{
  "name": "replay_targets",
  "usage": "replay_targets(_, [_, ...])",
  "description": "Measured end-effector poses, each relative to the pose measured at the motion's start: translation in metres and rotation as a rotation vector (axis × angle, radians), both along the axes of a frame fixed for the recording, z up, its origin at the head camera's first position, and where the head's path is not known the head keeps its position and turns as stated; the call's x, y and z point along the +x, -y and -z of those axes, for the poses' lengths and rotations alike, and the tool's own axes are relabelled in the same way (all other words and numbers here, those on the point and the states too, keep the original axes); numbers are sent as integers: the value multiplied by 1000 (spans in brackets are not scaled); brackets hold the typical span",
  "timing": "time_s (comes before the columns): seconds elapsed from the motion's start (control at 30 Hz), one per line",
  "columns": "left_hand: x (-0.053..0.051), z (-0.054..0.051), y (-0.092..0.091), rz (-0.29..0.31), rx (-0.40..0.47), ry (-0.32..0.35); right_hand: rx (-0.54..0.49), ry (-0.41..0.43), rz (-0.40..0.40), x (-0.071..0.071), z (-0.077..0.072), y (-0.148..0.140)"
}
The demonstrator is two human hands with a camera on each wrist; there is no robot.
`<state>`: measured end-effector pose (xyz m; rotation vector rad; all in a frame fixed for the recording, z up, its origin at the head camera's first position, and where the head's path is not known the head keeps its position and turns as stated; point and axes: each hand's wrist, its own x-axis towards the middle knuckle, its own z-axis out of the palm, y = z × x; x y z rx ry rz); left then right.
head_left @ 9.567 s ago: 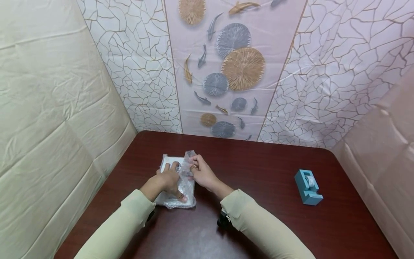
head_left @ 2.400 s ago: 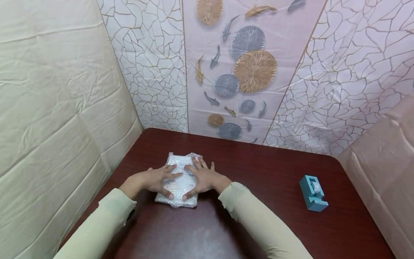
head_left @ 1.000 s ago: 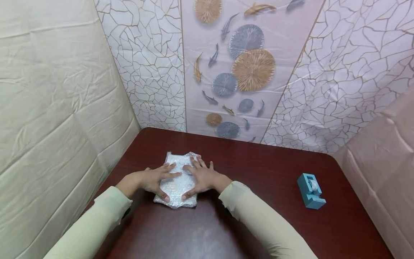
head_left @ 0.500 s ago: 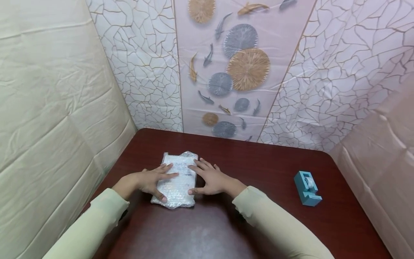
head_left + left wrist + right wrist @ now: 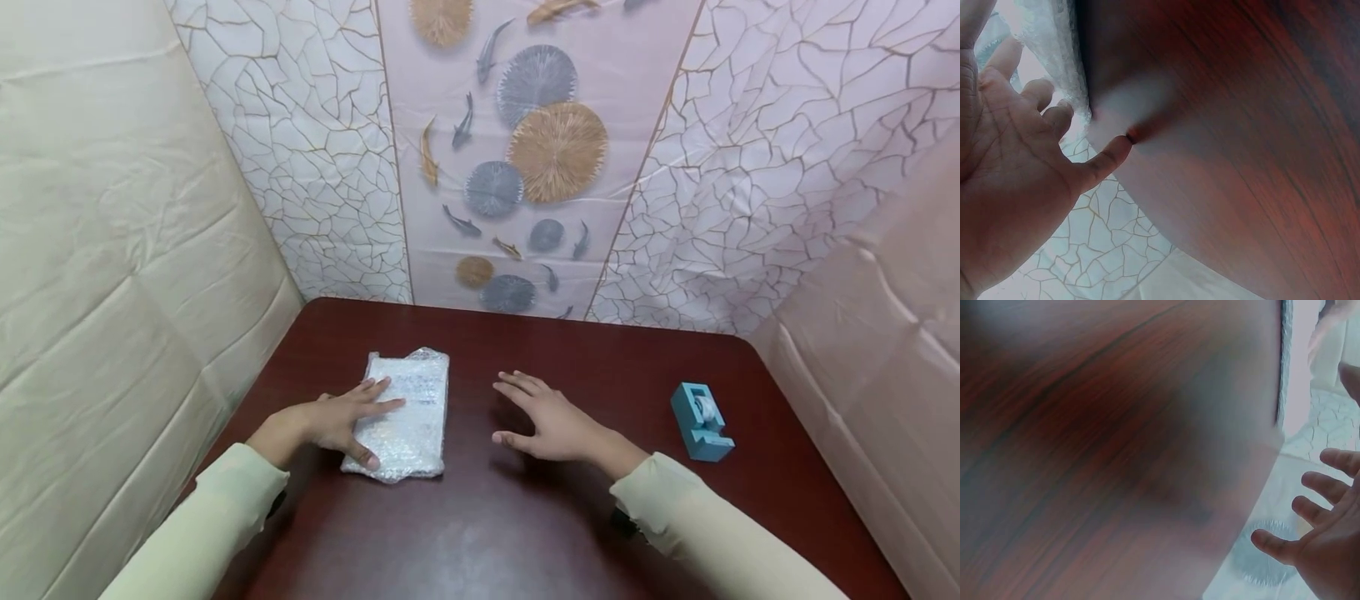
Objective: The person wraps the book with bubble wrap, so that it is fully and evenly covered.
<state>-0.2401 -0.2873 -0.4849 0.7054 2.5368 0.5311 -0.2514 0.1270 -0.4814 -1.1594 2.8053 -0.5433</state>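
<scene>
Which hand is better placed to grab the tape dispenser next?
Probably the right hand: it holds nothing and is nearer the blue tape dispenser. The left hand is farther off, over the bubble-wrapped package.

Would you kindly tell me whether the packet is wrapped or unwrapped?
Wrapped: bubble wrap covers the visible top of the packet; whether its underside is covered, I cannot tell.
</scene>
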Motion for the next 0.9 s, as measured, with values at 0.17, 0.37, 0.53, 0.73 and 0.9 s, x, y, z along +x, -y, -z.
replay_targets(0.17, [-4, -2, 3, 12, -12, -9, -44, -29, 61, 8, -11, -24])
replay_targets(0.37, [-2, 1, -1, 5, -22, 2, -43, -38, 179, 17, -18, -57])
replay_targets(0.53, [0, 1, 0, -1, -27, 0, -32, -22, 282, 25, -23, -83])
replay_targets(0.73, [2, 0, 0, -8, -19, 5, -29, -30, 356, 35, -24, -109])
replay_targets(0.9, [3, -1, -2, 0, -10, 19, -40, -52, 407, 43, -24, -129])
